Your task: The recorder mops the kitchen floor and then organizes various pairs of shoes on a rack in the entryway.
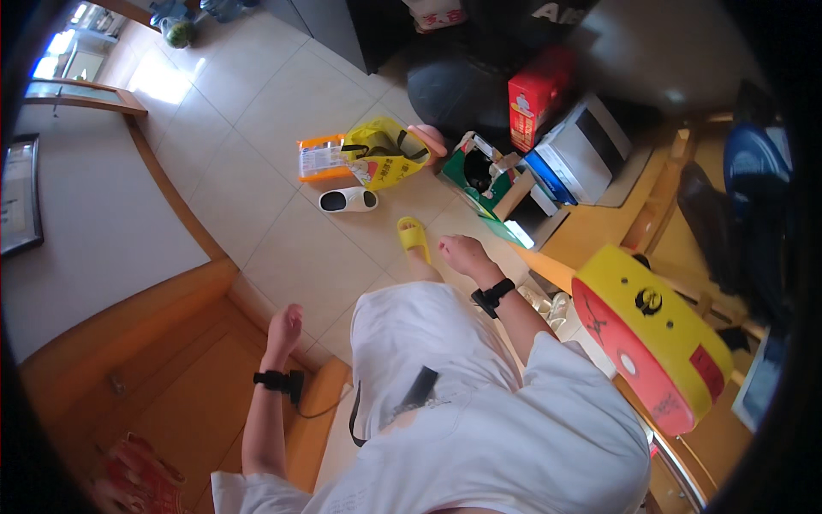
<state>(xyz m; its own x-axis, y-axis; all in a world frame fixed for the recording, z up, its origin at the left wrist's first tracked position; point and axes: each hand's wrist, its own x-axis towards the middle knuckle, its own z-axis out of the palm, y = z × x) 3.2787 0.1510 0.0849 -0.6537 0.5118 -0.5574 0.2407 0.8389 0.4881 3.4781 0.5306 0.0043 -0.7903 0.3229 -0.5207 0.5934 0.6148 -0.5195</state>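
Observation:
My left hand hangs beside the wooden door at the left, fingers curled, with no object visible in it. My right hand is loosely curled above the floor near my yellow slipper; nothing shows in it. Both wrists wear black bands with small devices. Beyond my feet a yellow plastic bag stands open on the tiles with dark straps inside. An orange and white packet touches its left side, and a pink item lies behind it. A white clog lies in front of the bag.
To the right stand an opened green carton, a red box and a white box by a wooden shoe rack. A yellow and red case juts out near my right elbow. A wooden door is at the left.

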